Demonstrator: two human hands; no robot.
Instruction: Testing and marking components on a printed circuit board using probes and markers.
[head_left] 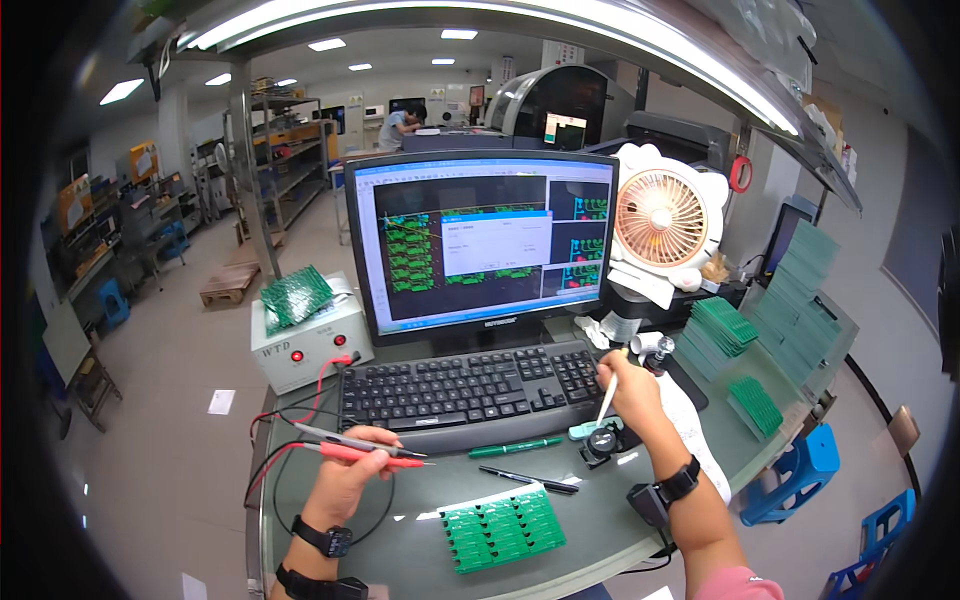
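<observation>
My left hand is closed around two test probes, a red probe and a grey-black probe, their metal tips pointing right above the bench. Below and right of them a green circuit board panel lies flat. Over at the keyboard's right end my right hand grips a slim white stick, its kind unclear. The stick's lower end points down toward a small black round device, perhaps a loupe. Between the hands lie a green marker pen and a black pen.
A black keyboard sits before a monitor showing a board layout and dialog window. At left, a white tester box with probe leads carries bagged boards. A white fan and stacked green boards stand right. A person sits far back.
</observation>
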